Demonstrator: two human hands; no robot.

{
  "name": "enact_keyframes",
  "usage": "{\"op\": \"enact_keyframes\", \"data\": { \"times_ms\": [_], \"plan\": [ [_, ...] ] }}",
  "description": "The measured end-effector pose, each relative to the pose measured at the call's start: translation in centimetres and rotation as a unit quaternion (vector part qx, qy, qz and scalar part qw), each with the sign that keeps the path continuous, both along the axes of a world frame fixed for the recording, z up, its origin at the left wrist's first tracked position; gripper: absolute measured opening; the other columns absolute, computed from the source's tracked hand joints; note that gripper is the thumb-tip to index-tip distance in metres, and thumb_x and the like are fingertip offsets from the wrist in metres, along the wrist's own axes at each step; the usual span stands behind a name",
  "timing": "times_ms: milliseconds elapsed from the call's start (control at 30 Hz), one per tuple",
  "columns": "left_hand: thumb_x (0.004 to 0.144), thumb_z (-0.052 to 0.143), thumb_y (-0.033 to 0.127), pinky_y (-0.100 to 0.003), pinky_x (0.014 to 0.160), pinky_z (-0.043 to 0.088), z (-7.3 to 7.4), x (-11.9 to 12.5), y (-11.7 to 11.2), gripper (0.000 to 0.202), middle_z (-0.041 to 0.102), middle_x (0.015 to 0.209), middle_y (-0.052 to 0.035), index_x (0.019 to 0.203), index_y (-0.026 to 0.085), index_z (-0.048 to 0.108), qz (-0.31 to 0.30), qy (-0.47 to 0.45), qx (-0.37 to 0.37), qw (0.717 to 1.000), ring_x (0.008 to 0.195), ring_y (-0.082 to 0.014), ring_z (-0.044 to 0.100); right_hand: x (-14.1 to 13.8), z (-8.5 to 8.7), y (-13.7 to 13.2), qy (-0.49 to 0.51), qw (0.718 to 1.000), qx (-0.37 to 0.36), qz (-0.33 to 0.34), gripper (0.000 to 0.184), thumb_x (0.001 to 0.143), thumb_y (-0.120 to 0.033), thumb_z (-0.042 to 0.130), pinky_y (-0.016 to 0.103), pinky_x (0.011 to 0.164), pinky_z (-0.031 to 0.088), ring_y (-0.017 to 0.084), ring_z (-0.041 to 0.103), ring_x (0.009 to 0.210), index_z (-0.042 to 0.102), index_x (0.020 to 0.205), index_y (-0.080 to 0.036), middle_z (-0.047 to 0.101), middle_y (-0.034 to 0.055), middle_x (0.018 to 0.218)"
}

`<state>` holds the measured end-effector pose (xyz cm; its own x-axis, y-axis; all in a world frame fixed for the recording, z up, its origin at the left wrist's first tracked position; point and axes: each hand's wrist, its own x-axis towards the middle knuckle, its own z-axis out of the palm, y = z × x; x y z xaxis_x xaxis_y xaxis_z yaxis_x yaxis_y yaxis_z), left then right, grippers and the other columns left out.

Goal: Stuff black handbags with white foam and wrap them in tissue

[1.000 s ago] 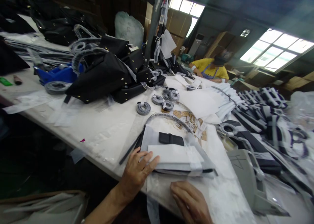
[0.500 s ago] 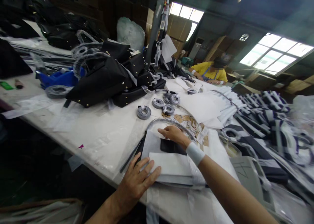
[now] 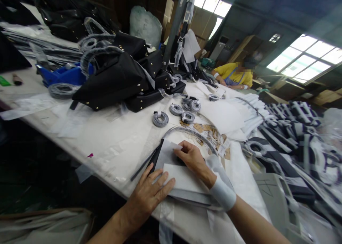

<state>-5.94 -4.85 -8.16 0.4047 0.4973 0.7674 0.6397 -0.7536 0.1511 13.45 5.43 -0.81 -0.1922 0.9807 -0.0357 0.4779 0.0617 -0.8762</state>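
Note:
A black handbag (image 3: 157,157) lies on its side before me, partly covered by pale paper sheets, its plastic-wrapped handle (image 3: 184,130) arching away from me. My left hand (image 3: 152,190) rests on the near left edge of the bag and its white sheet (image 3: 187,178), fingers spread. Over the upper part of the bag, my right hand (image 3: 191,160) has thumb and forefinger pinched on the edge of a thin pale paper sheet (image 3: 171,145). Beneath that hand a black patch shows, mostly hidden.
Wrapped strap coils (image 3: 160,119) and brown tags (image 3: 211,133) lie beyond the bag. Black handbags (image 3: 112,82) are piled at left, near a blue holder (image 3: 62,74). A grey plastic bin (image 3: 269,190) and strap pieces stand right. A person in yellow (image 3: 232,74) sits far across.
My right hand has drawn nearer and its fingers have closed on the thin sheet, whose corner now lifts. The left hand stays put. The view has shifted slightly.

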Motion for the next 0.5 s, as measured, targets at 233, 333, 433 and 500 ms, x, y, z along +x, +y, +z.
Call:
{"op": "enact_keyframes", "data": {
  "times_ms": [233, 333, 433, 500],
  "plan": [
    [0.102, 0.036, 0.015, -0.056, 0.119, 0.03, -0.1, 0.0, -0.2, 0.036, 0.068, 0.121, -0.0089, 0.13, 0.013, 0.059, -0.002, -0.006, -0.002, 1.0, 0.126, -0.0238, 0.053, 0.1, -0.3, -3.3, -0.125, 0.965, 0.217, 0.075, 0.016, 0.089, -0.024, 0.054, 0.029, 0.076, 0.048, 0.019, 0.063, 0.08, 0.069, 0.089, -0.021, 0.07, 0.0046, 0.087],
    [0.101, 0.037, 0.015, -0.056, 0.119, 0.031, -0.1, 0.1, -0.3, 0.037, 0.068, 0.122, -0.0092, 0.132, 0.014, 0.057, 0.004, 0.005, -0.007, 1.0, 0.126, -0.0236, 0.053, 0.4, 0.0, -3.3, -0.042, 0.983, 0.177, -0.028, 0.018, 0.09, -0.035, 0.061, 0.026, 0.064, 0.046, 0.016, 0.059, 0.067, 0.069, 0.082, -0.02, 0.066, 0.0005, 0.072],
    [0.101, 0.038, 0.015, -0.055, 0.118, 0.033, -0.2, 0.3, -0.3, 0.036, 0.068, 0.121, -0.0093, 0.132, 0.015, 0.057, 0.012, 0.003, -0.006, 1.0, 0.123, -0.0224, 0.056, 0.3, 0.6, -3.1, 0.032, 0.985, 0.135, -0.099, 0.025, 0.087, -0.042, 0.066, 0.025, 0.055, 0.041, 0.014, 0.052, 0.059, 0.068, 0.078, -0.019, 0.061, -0.0023, 0.064],
    [0.1, 0.04, 0.014, -0.055, 0.118, 0.033, -0.2, 0.4, -0.3, 0.036, 0.068, 0.12, -0.0093, 0.132, 0.015, 0.057, 0.011, 0.004, -0.004, 1.0, 0.122, -0.0226, 0.056, 0.0, 1.3, -2.8, 0.052, 0.983, 0.147, -0.101, 0.023, 0.085, -0.041, 0.068, 0.026, 0.058, 0.042, 0.014, 0.054, 0.062, 0.069, 0.08, -0.019, 0.063, -0.0018, 0.067]
  ]
}}
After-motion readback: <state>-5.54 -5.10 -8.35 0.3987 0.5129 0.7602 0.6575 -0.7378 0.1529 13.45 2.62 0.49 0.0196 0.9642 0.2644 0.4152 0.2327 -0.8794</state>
